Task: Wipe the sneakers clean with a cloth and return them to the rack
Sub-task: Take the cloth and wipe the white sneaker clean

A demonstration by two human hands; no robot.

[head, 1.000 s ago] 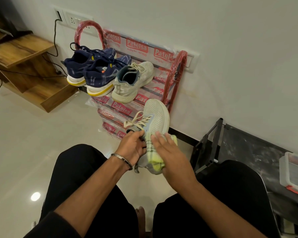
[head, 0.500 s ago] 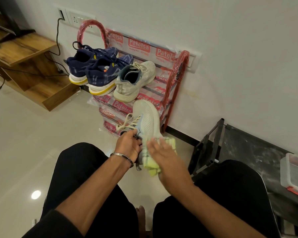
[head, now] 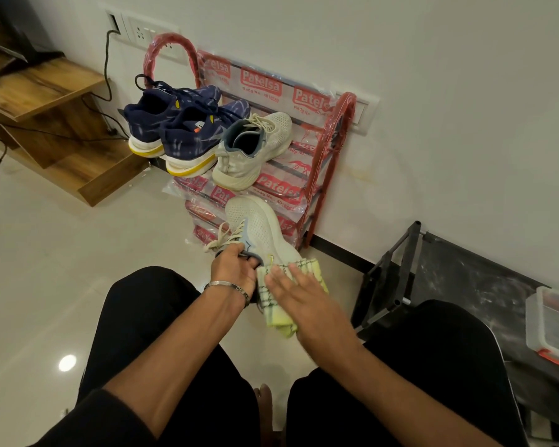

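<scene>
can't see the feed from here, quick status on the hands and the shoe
Left hand grips white sneaker at the collar. Right hand presses cloth flat on its side. Rack slot beside its mate open, nothing blocking.

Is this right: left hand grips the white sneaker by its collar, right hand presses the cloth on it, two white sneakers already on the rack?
Not quite. The head view shows one white sneaker on the rack, beside two navy sneakers. The rest holds: the left hand grips the held white sneaker by its collar, and the right hand presses the cloth on it.
</scene>
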